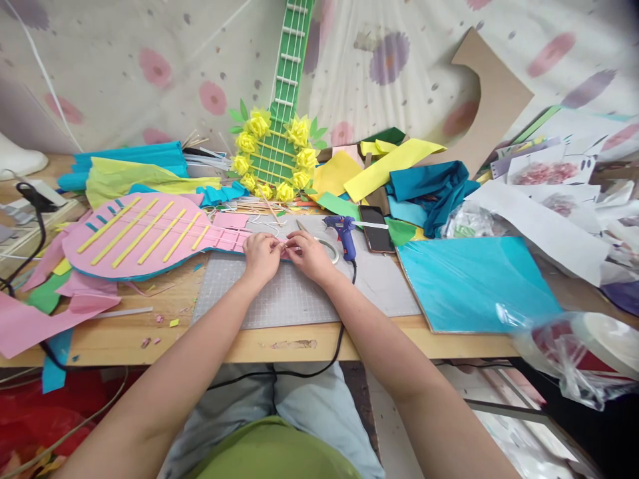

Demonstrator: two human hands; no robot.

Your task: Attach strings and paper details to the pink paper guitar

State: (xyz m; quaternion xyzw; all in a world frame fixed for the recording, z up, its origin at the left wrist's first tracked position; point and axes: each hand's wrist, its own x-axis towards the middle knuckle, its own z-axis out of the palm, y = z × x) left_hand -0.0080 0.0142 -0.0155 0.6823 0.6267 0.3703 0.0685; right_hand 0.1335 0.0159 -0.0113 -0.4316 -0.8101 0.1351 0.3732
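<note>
A pink paper lute (130, 243) with yellow strips and a blue edge lies flat, its neck pointing right. At the neck's far end, my left hand (262, 256) is closed, thumb and fingertips pinched on the pink piece. My right hand (310, 255) meets it there, also pinching, fingertips nearly touching the left ones. What exactly sits between the fingertips is mostly hidden. Partly behind my right hand are scissors (331, 251) with a pale handle. To its right, a blue glue gun (344, 234) stands on the grey cutting mat (294, 306).
A green paper lute (287, 100) with yellow flowers leans at the back. A phone (375, 229) lies beside the glue gun, whose black cord hangs over the table edge. Right are a blue board (479, 283) and a tape roll (606, 339). Paper scraps (64, 319) lie left.
</note>
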